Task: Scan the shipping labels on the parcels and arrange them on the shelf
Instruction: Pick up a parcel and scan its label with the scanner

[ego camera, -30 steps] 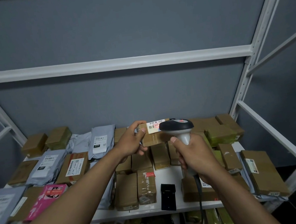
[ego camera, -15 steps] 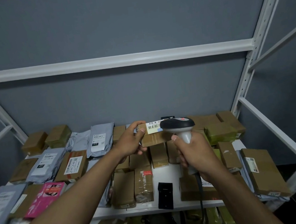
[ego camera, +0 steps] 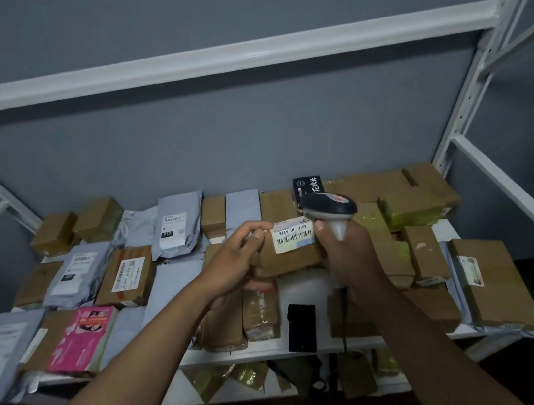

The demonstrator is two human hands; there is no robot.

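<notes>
Parcel in hand, a small brown cardboard box (ego camera: 289,254), now sits tilted back toward the person, so its white barcode label (ego camera: 294,235) faces the camera more squarely than a second ago, when only a thin strip of it showed. Left hand (ego camera: 233,266) holds the box's left end, thumb on top, fingers curled beneath: a closed grip on the parcel. Right hand (ego camera: 349,252) is wrapped round the pale handle of the grey and black handheld barcode scanner (ego camera: 328,208), whose rounded head has lifted slightly and hovers just above the label's upper right corner. Judgement: the scan is under way or just finishing; shelving this box comes next. Box hangs above the white metal shelf (ego camera: 297,289), over a bare patch among the stock. Cardboard looks matte, taped, sharp-edged; the label glossy and flat. Around it lie soft, crinkled grey poly mailers (ego camera: 177,224), a pink printed packet (ego camera: 82,335), and yellow-green taped cartons (ego camera: 410,210).
</notes>
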